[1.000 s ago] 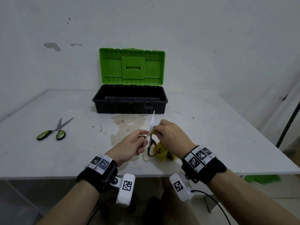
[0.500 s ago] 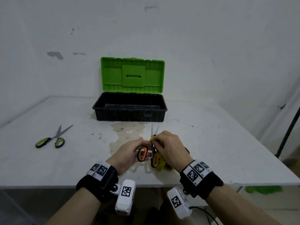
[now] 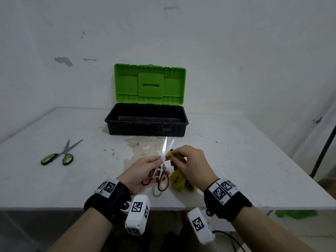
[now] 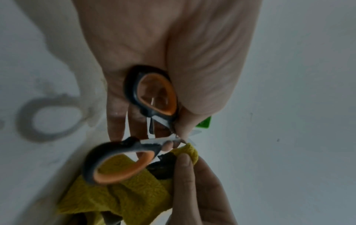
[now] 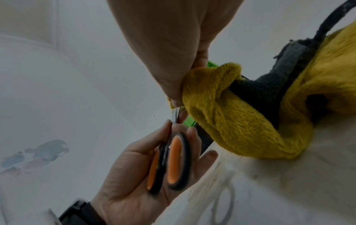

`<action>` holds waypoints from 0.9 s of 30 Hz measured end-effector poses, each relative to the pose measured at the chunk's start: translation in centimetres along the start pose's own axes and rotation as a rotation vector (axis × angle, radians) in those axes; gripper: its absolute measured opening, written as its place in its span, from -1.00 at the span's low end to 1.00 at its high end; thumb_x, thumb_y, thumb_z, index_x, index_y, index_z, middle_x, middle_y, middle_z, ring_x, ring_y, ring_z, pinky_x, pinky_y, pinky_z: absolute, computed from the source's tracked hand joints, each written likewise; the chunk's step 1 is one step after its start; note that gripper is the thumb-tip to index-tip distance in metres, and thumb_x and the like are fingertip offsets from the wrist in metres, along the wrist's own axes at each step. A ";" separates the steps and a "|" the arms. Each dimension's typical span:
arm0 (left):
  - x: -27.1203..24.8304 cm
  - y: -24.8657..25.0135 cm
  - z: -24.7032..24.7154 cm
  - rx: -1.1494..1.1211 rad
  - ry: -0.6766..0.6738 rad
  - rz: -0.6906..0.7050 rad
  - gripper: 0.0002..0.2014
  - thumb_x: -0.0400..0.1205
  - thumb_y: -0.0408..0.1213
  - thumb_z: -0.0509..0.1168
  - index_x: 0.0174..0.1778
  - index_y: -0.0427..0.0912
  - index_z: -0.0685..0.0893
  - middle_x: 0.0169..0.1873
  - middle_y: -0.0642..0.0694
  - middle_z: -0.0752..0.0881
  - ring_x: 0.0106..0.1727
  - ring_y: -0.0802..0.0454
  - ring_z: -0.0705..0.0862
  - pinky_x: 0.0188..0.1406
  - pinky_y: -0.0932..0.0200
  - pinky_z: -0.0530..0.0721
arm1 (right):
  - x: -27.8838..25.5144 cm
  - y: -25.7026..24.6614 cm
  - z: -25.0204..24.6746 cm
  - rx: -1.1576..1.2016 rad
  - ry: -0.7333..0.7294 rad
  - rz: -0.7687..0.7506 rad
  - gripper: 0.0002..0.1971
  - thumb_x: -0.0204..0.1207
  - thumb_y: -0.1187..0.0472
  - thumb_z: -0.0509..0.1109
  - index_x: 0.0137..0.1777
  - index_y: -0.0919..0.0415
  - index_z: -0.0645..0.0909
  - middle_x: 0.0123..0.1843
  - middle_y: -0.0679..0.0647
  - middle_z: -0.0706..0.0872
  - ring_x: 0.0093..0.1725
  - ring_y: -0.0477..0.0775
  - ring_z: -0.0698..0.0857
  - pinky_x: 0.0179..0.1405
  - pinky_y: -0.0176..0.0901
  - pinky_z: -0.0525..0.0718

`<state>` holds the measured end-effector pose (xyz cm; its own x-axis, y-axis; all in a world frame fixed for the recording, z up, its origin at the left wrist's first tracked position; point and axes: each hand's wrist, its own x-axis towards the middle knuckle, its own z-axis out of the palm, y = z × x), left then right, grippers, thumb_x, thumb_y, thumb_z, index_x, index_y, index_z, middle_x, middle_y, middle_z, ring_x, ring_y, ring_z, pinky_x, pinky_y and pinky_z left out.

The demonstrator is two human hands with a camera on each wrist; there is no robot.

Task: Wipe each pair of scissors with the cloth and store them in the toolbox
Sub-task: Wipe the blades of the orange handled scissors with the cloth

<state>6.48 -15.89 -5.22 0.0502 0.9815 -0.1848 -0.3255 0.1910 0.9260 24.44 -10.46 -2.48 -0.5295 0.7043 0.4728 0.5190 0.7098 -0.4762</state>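
Observation:
My left hand (image 3: 143, 170) pinches the orange-handled scissors (image 3: 162, 180) near the pivot, blades spread and pointing up and away. In the left wrist view both orange loops (image 4: 156, 94) show under the palm of the left hand (image 4: 173, 60). My right hand (image 3: 190, 160) grips the yellow cloth (image 3: 179, 180) and presses a fold of it against the right blade. The right wrist view shows the cloth (image 5: 231, 109) bunched at the blade base, pinched by the right hand (image 5: 173, 53), with the scissors (image 5: 173, 159) below. A second, green-handled pair of scissors (image 3: 60, 155) lies on the table at the left.
The black toolbox (image 3: 147, 128) stands open at the back middle of the white table (image 3: 245, 160), its green lid (image 3: 150, 84) upright against the wall. A brownish stain (image 3: 141, 144) marks the table in front of it. A dark pole (image 3: 325, 146) stands off the table's right edge.
The scissors' blades have spread apart and tilted up. My right hand with the cloth has shifted from the handles' side up onto the right blade.

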 end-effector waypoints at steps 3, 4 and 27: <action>-0.2 0.3 -0.2 -0.036 -0.011 -0.046 -0.77 0.76 -0.26 0.21 0.20 -0.19 0.74 -0.23 -0.14 0.68 -0.04 -0.22 0.78 -0.12 -0.08 0.73 | 0.1 0.1 -0.2 0.000 0.020 0.033 -0.87 0.56 0.10 0.46 0.05 0.00 0.78 -0.12 -0.12 0.73 -0.12 -0.15 0.63 -0.10 -0.44 0.55; -0.2 0.3 -0.2 -0.045 -0.010 -0.056 -0.75 0.76 -0.24 0.21 0.24 -0.16 0.74 -0.24 -0.13 0.67 -0.05 -0.20 0.76 -0.09 -0.09 0.71 | 0.1 0.1 -0.3 -0.005 0.022 0.036 -0.88 0.56 0.10 0.46 0.05 0.00 0.77 -0.12 -0.11 0.73 -0.12 -0.15 0.63 -0.11 -0.44 0.54; 0.3 0.7 -0.9 -0.201 0.101 0.006 -0.70 0.75 -0.17 0.14 -0.05 -0.25 0.73 -0.15 -0.15 0.69 -0.28 0.05 0.61 -0.49 0.28 0.52 | 0.2 -0.1 -0.2 0.021 0.060 -0.012 -0.90 0.57 0.12 0.46 0.03 0.05 0.77 -0.11 -0.08 0.73 -0.10 -0.13 0.64 -0.05 -0.27 0.62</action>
<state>5.42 -15.52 -4.89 -0.0442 0.9744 -0.2205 -0.5077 0.1682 0.8450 24.38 -10.39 -2.16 -0.4938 0.6957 0.5217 0.4990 0.7181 -0.4852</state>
